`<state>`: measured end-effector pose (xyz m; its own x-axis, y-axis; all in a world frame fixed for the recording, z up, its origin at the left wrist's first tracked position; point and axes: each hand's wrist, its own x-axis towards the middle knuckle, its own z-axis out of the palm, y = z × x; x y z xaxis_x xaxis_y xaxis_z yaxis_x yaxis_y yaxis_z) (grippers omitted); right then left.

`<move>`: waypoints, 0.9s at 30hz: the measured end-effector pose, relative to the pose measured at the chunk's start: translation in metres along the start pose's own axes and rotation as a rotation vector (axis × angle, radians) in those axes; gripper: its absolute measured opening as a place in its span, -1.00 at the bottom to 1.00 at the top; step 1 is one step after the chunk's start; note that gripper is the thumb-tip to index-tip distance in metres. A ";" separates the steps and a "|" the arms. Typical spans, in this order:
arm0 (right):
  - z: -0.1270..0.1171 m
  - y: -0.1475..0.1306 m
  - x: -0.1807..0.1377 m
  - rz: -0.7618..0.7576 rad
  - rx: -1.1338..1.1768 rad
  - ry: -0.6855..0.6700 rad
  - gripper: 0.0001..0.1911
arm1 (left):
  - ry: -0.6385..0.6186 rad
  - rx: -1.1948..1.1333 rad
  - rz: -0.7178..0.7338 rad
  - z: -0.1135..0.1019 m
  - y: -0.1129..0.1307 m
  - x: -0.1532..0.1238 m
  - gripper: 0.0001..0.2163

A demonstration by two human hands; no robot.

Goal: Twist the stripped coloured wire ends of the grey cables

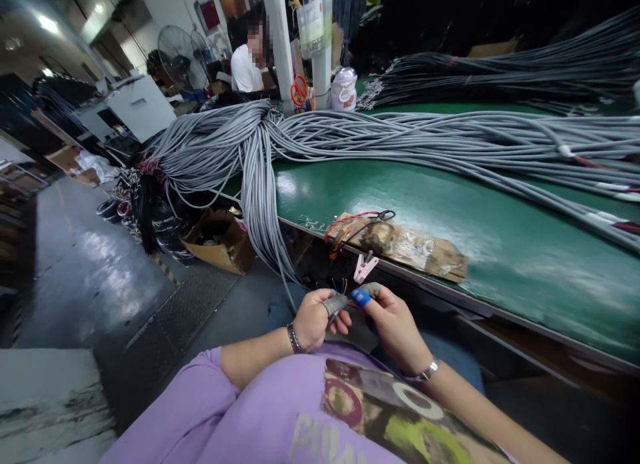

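My left hand (315, 317) is closed in a pinch, its fingertips wrapped in grey tape, and it grips the end of a grey cable (280, 264) that hangs from the table edge. My right hand (393, 321) is closed too, with blue and grey tape on thumb and finger, pinching thin coloured wires (345, 292) between the two hands. A pink clothespin (365, 267) is clipped at the table edge just above my fingers. Behind it lies a tape-covered wooden block (415, 247) with red and black wires (350, 221) on it.
A huge bundle of grey cables (400, 141) runs across the green table (500, 251) and droops over its left end. A cardboard box (220, 241) sits on the floor below. A person in white (247, 64), a fan (179, 57) and red scissors (300, 89) are at the back.
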<state>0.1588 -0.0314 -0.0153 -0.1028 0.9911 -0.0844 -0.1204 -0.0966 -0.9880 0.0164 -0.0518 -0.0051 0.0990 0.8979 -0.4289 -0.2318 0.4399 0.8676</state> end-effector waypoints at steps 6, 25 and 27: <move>-0.013 0.000 0.008 0.078 0.165 0.042 -0.62 | -0.049 -0.011 0.000 -0.006 0.013 -0.003 -0.65; 0.005 -0.019 0.041 0.251 0.457 -0.048 -0.52 | -0.303 -0.091 -0.154 0.008 0.043 0.014 -0.74; 0.007 -0.022 0.041 0.256 0.459 -0.032 -0.52 | -0.311 -0.079 -0.165 0.008 0.041 0.015 -0.74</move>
<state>0.1506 0.0104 0.0038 -0.2145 0.9280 -0.3047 -0.5073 -0.3724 -0.7771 0.0160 -0.0205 0.0262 0.4285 0.7810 -0.4542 -0.2606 0.5882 0.7656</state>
